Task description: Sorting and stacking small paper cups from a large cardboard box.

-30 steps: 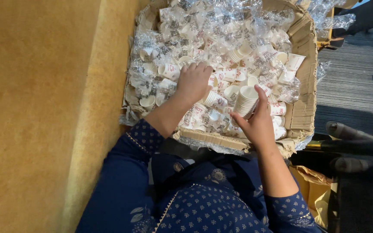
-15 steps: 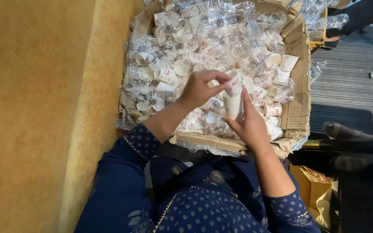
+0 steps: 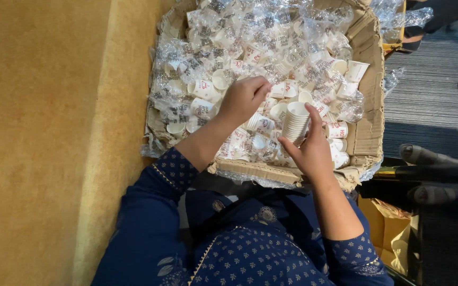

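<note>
I'm kneeling on tan carpet beside the cardboard box; my right hand is gripping the cup stack, while my left hand, lifted earlier, is pinching downward again.

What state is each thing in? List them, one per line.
Brown cardboard box: open, flaps spread, full of cups.
Loose white paper cups: heaped, tipped every way.
Clear plastic wrappers: crumpled among the cups.
Nested stack of white paper cups: mouth up, held.
Right hand: gripping the stack.
Left hand: curled over the loose cups.
</note>
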